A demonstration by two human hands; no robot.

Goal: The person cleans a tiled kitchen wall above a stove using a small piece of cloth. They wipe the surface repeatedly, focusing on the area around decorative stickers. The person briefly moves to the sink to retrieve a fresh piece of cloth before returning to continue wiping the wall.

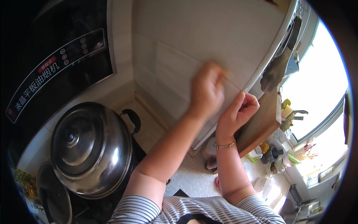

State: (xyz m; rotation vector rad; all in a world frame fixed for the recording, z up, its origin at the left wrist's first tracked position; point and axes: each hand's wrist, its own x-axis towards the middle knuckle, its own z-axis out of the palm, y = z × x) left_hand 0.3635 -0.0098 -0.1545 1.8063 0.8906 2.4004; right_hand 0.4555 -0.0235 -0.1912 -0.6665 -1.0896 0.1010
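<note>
My left hand (208, 89) is closed and blurred in front of the pale tiled wall (173, 64); whether it holds something small cannot be made out. Just to its right, my right hand (237, 112) has thumb and forefinger close together at the wall's pale edge trim (256, 75), other fingers curled; nothing certain shows between them. A thin bracelet (226, 146) circles the right wrist. Kitchen tongs (275, 68) with scalloped tips hang beyond the edge, above a thick wooden board (260, 123).
At the left, a large lidded steel pot (92, 148) stands below a black range hood (64, 56), beside an upright glass lid (53, 193). To the right are a dark mortar and pestle (271, 154), a bright window (318, 84) and a sink (289, 208).
</note>
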